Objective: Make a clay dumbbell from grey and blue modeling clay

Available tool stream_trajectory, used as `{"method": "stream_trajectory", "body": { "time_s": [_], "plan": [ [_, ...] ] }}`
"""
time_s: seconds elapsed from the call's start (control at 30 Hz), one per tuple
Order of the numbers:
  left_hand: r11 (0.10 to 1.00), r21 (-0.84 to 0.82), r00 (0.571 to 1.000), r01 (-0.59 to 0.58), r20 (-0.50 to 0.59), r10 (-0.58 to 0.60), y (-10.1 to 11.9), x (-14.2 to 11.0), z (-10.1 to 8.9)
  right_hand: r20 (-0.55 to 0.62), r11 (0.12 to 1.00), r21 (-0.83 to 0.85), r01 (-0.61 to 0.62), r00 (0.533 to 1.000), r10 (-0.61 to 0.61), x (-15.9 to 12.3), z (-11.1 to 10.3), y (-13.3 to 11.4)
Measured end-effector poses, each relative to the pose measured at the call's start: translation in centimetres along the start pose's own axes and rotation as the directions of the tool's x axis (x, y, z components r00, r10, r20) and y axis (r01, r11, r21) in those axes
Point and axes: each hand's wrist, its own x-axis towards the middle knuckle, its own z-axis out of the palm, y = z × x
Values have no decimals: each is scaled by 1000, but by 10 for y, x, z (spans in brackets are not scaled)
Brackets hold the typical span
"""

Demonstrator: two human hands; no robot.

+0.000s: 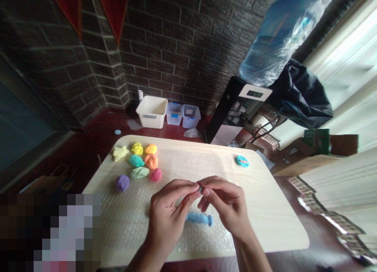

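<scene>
My left hand [172, 203] and my right hand [225, 201] meet over the table, thumbs and forefingers pinching a small grey lump [200, 189] that looks like modelling clay. Most of the lump is covered by my fingertips. Below them a blue clay roll [200, 218] lies on the bubble wrap [132, 221], its left end hidden behind my left hand. To the left sit several clay lumps, among them a purple one [122, 183], a pink one [156, 174], an orange one [151, 161] and a teal one [136, 160].
A flat blue clay piece with a pinkish stripe [242, 161] lies on the table [277, 225] at the right. Beyond the far edge stand a white basket [151, 111], two clear bins [191, 117] and a water dispenser [228, 111]. Cardboard boxes [306, 162] are at the right.
</scene>
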Motion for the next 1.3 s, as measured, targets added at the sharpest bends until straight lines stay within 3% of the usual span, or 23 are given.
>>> {"method": "stream_trajectory", "body": {
  "time_s": [0.17, 0.27, 0.37, 0.57, 0.73, 0.83, 1.0, 1.17, 1.3],
  "plan": [
    [999, 53, 1000, -4, 7, 4, -3, -2, 2, -2, 989, -146, 33, 999, -33, 0, -5, 2],
    [993, -60, 994, 105, -12, -106, -4, -3, 7, -63, 1000, -5, 28, 998, -28, 0, -4, 7],
    [969, -165, 982, 184, -4, -187, -4, -2, 8, -50, 998, 66, 17, 999, -13, 0, -3, 10],
    [995, -46, 996, 91, 26, -90, -2, 2, 2, 4, 977, -198, 84, 996, -85, 1, -9, 3],
    [998, 26, 996, 60, 68, -62, -1, -2, 1, 23, 967, -236, 98, 995, -95, 1, -11, -2],
    [985, -36, 985, 169, 49, -167, -2, -4, 4, -3, 993, -106, 60, 998, -60, 0, -10, 3],
    [890, -266, 926, 370, 35, -375, -1, 0, 8, -36, 994, 113, -7, 999, 11, -1, -10, 12],
    [857, -348, 920, 379, 42, -390, 1, 4, 7, -68, 1000, 18, -23, 997, 25, 0, -13, 13],
    [770, -407, 857, 491, 66, -511, 3, 7, 10, -87, 1000, -20, 0, 996, -2, -1, -12, 13]
  ]
}}
